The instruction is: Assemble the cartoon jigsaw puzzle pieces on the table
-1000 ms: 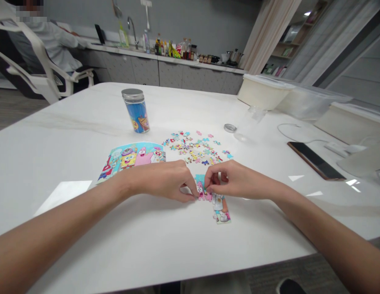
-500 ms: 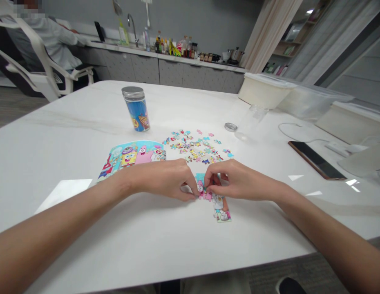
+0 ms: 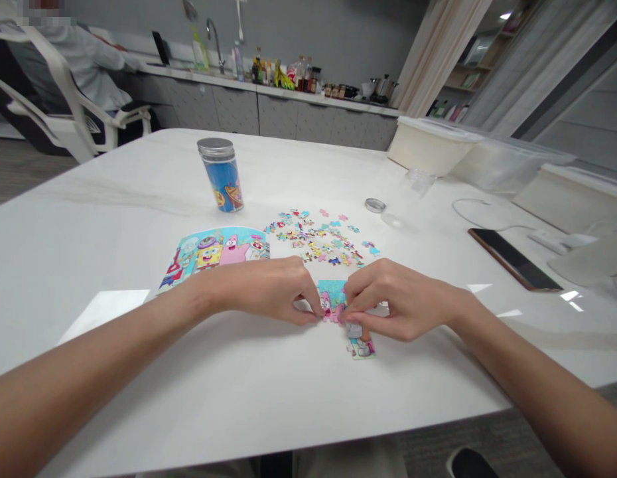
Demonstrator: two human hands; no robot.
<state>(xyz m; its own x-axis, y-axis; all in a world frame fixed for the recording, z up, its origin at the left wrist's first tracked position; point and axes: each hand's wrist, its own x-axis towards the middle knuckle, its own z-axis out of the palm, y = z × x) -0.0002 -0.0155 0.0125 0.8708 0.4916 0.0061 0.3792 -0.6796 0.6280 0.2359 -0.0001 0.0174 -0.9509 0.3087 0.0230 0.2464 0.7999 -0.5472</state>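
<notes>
A partly joined jigsaw puzzle (image 3: pixel 332 290) with a pink starfish figure lies on the white table in front of me; a strip of it runs down toward the near edge. My left hand (image 3: pixel 288 292) pinches the puzzle's left edge, thumb and index finger together beside the pink figure. On its right side, my right hand (image 3: pixel 393 299) has thumb and fingertips pressed together on the pink part, covering some of the pieces. Beyond both hands is a scatter of loose jigsaw pieces (image 3: pixel 321 242). A printed picture sheet (image 3: pixel 233 249) with the same cartoon figures lies partly behind my left forearm.
A lidded jar (image 3: pixel 223 179) with a blue cartoon print stands at the back left. A clear jar (image 3: pixel 408 199) and its metal lid (image 3: pixel 375 206) are back right. Farther right are a phone (image 3: pixel 515 259) and plastic boxes (image 3: pixel 432 146). A person (image 3: pixel 84 66) sits far left.
My right hand has shifted slightly right and down over the puzzle, its fingers closer together, showing more of the blue part at the top. My left hand stays in place.
</notes>
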